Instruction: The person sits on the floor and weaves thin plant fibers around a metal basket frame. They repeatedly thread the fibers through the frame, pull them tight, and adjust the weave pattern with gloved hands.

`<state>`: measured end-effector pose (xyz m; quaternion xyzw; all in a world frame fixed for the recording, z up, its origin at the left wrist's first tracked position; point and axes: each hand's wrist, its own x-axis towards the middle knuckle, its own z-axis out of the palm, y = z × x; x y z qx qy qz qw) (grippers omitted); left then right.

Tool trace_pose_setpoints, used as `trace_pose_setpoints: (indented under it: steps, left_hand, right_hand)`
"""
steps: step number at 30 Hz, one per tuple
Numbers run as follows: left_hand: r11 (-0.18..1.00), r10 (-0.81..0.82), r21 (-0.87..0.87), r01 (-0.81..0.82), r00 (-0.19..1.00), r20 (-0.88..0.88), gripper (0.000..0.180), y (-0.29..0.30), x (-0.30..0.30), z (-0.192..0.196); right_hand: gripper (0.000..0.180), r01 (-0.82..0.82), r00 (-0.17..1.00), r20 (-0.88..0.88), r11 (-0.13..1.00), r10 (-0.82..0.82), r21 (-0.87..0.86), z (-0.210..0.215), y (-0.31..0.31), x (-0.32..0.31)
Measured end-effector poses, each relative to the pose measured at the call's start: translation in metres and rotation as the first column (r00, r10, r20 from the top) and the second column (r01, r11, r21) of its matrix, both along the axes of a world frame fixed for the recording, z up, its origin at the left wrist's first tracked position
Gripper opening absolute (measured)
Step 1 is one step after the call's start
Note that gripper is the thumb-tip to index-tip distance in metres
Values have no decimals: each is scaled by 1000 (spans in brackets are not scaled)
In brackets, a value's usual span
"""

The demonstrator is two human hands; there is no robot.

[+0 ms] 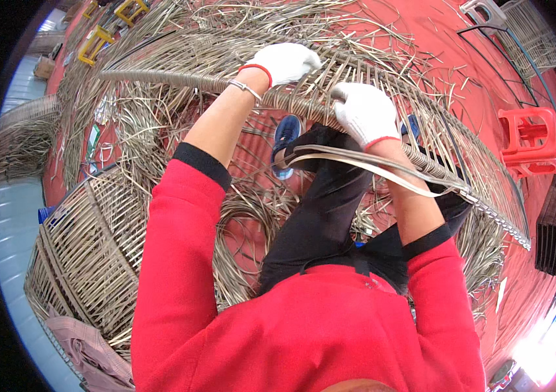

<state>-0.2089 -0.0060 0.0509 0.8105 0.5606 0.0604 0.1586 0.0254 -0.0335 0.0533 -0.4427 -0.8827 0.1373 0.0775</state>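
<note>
A large woven rattan-like panel [382, 72] lies across in front of me, its near edge a thick wrapped rim [193, 80]. My left hand [288, 63], in a white glove with a red cuff, is closed over the panel's slats just beyond the rim; what its fingertips pinch is hidden. To its right, my right hand [366, 114], gloved the same way, is closed around the rim. Several loose flat strips [356, 160] loop across my right forearm and run toward the rim's right part, where a shiny banded end [497, 219] shows.
Loose strips [245, 209] litter the red floor [435, 32] around my feet. A second woven panel [101, 242] lies at my left. Red plastic stools [533, 140] stand at right, yellow stools [96, 44] at far left. Another woven piece [529, 39] is at the far right.
</note>
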Motion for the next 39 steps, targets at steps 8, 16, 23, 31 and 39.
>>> trace_pose_setpoints:
  steps: [8, 16, 23, 31, 39]
  left_hand:
    - [1000, 10, -14, -14, 971, -238, 30, -4, -8, -9]
    - [951, 176, 272, -150, 981, -76, 14, -18, 0, -14]
    - [923, 158, 369, -109, 982, -103, 23, -58, -16, 10]
    - [862, 387, 312, -400, 916, 104, 49, -67, -23, 16]
    - [867, 270, 110, -485, 646, 714, 34, -133, -32, 4]
  right_hand:
    - [25, 169, 978, -151, 974, -147, 149, -19, -17, -1]
    - [39, -60, 751, -608, 889, -259, -453, -14, -4, 13]
    - [34, -182, 712, -650, 825, -266, -536, -14, 4, 19]
    - [37, -68, 987, -153, 995, 56, -73, 26, -13, 6]
    - [42, -79, 938, -336, 997, 81, 18, 23, -28, 20]
